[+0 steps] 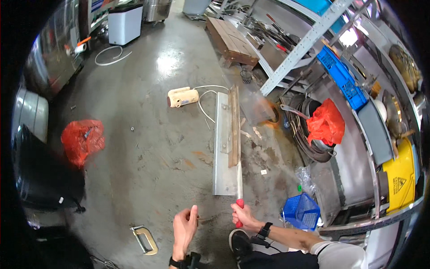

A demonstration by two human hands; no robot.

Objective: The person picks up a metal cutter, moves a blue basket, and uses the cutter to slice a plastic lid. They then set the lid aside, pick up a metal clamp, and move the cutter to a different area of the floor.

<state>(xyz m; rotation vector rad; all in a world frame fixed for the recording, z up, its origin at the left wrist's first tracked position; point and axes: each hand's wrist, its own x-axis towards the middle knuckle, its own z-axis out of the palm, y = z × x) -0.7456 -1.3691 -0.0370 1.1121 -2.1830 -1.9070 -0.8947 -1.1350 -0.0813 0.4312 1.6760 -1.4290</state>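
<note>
My right hand is closed around the red grip of a long metal bar, which points away from me. Its shaft runs along the right edge of a grey metal plate lying on the floor. A brown wooden strip lies lengthwise on the plate, near the bar's far part. To the left, my left hand hovers with its thumb raised and fingers loosely bent, holding nothing. Below and left of it, a yellow C-clamp rests on the floor. Past the plate's far left lies a cream-coloured corded device.
A red plastic bag and a black bin stand at left. On the right are a blue basket, stacked pans with another red bag, and metal shelving. A low wooden bench stands farther off. The floor looks wet and stained.
</note>
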